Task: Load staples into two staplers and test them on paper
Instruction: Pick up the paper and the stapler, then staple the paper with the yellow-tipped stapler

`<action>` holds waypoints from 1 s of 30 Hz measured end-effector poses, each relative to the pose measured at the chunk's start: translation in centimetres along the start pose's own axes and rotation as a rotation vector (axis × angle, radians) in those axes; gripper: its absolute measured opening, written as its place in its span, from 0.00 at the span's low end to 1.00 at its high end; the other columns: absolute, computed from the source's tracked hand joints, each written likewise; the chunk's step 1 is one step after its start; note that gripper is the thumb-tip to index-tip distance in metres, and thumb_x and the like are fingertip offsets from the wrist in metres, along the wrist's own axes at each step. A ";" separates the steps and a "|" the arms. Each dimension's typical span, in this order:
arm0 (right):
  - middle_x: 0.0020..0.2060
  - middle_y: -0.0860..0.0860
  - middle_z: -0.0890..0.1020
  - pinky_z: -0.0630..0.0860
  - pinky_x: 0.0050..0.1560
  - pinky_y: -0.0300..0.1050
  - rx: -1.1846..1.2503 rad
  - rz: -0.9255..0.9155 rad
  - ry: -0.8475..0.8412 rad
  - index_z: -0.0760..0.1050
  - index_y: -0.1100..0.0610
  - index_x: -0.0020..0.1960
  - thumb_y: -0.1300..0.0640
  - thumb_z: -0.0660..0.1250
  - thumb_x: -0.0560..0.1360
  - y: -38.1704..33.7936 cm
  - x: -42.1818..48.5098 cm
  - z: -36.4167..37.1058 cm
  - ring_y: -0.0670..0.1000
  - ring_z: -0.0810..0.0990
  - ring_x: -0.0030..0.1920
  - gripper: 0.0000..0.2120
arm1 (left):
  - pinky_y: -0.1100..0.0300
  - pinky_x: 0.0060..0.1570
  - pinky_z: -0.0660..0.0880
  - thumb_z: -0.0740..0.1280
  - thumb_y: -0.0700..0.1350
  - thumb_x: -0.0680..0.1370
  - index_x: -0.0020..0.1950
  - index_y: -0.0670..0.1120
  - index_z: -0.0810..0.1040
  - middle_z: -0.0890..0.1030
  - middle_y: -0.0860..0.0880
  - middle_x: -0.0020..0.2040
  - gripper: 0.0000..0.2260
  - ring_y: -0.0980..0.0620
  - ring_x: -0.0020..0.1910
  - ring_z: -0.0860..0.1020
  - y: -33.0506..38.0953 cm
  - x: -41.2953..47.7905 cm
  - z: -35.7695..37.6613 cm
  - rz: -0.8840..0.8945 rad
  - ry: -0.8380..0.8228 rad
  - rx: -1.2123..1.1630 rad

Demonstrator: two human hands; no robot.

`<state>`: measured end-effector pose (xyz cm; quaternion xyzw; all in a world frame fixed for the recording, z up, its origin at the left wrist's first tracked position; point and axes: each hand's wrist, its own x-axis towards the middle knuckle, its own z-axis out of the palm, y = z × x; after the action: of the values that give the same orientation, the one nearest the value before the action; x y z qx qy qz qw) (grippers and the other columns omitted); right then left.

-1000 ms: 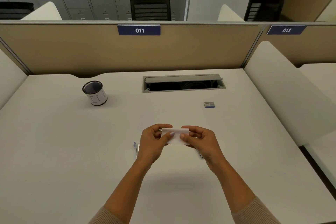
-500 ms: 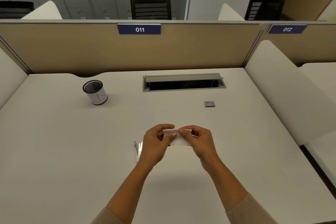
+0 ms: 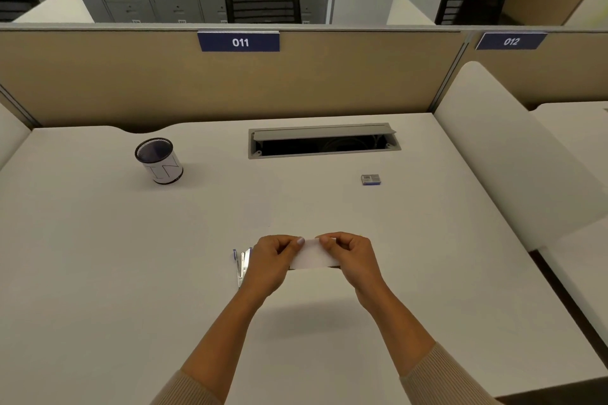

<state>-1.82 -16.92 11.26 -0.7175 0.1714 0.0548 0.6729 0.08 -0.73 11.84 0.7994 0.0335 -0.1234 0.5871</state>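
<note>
A small folded white paper (image 3: 312,255) is held just above the white desk (image 3: 131,273) near its middle front. My left hand (image 3: 268,265) pinches its left end and my right hand (image 3: 353,260) pinches its right end, thumbs on the top edge. A stapler (image 3: 241,265) with a blue and silver body lies on the desk just left of my left hand, mostly hidden behind it. A small staple box (image 3: 370,179) sits farther back on the right. A second stapler is not visible.
A mesh pen cup (image 3: 159,160) with a white label stands at the back left. An open grey cable tray (image 3: 324,141) is set into the desk at the back. A tan partition (image 3: 230,82) closes the far side; a white divider (image 3: 513,154) rises on the right.
Both hands have lowered slightly toward me with the paper, and the fingers have drawn closer together along its top edge. More of the stapler shows at the left.
</note>
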 end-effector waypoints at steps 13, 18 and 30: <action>0.60 0.56 0.72 0.72 0.63 0.51 -0.611 0.179 0.232 0.68 0.63 0.66 0.45 0.77 0.68 8.5 7.2 -5.0 0.57 0.74 0.62 0.36 | 0.64 0.41 0.69 0.66 0.48 0.80 0.45 0.52 0.83 0.82 0.58 0.44 0.07 0.59 0.43 0.76 -2.7 0.0 -2.0 -0.075 0.156 -0.011; 0.56 0.57 0.74 0.70 0.53 0.46 -0.720 0.109 0.220 0.70 0.63 0.62 0.51 0.76 0.68 9.3 8.2 -3.5 0.58 0.76 0.55 0.29 | 0.64 0.40 0.70 0.67 0.48 0.79 0.43 0.52 0.83 0.82 0.59 0.42 0.07 0.59 0.41 0.77 -2.8 -0.1 -2.0 -0.085 0.172 -0.013; 0.42 0.53 0.83 0.82 0.43 0.45 0.531 0.426 -0.045 0.84 0.60 0.51 0.57 0.76 0.69 7.4 5.7 -4.0 0.51 0.83 0.41 0.12 | 0.57 0.47 0.78 0.67 0.47 0.80 0.44 0.53 0.84 0.84 0.53 0.47 0.07 0.52 0.47 0.80 -2.7 0.4 -1.7 -0.173 0.150 -0.160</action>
<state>0.58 -22.11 2.85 -0.4638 0.3108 0.1636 0.8133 0.23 1.66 9.70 0.7511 0.1560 -0.1105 0.6319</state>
